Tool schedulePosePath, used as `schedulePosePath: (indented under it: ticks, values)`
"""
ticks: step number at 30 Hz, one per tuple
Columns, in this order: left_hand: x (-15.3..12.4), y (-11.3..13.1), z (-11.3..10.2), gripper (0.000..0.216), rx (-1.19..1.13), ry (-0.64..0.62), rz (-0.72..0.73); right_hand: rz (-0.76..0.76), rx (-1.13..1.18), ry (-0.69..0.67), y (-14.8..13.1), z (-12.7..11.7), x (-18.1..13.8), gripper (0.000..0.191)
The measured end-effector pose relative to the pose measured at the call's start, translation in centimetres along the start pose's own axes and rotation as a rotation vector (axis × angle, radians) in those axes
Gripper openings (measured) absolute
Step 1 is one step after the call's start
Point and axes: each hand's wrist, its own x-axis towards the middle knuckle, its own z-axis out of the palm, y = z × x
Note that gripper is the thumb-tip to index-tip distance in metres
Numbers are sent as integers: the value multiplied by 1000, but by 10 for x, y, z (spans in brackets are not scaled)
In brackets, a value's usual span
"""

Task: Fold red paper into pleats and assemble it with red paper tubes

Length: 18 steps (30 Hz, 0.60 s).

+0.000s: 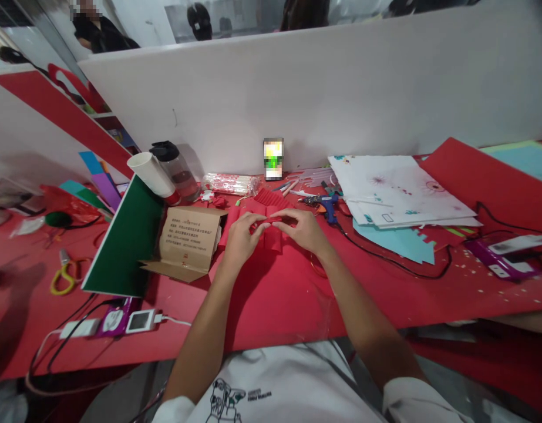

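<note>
Both hands meet over the middle of the red table. My left hand [245, 235] and my right hand [302, 228] pinch a small strip of red paper [276, 220] between thumbs and fingertips, one at each end. Under and behind the fingers lie folded red paper pieces [273, 239], partly covered by the hands. A ridged, pleated red piece [271, 198] sits just beyond them. To the right of my right hand rests a blue glue gun [327, 207] with a black cord.
An open cardboard box [187, 238] and a green board [125, 241] stand at left, near a water bottle [182, 173]. A phone [273, 158] leans on the white partition [297, 94]. Drawn-on white sheets [394, 188] lie right. Yellow scissors [66, 273] and a power strip [116, 317] are left.
</note>
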Motion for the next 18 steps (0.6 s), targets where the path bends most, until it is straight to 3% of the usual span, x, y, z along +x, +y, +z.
schedulePosePath:
  ticks: [10,18]
  values:
    - [1,-1,1,19,-210,23,-121,28,55,-13,0,1,0,18]
    - [1,-1,3,25,-426,-36,-232,85,162,-25,5,-3,2,19]
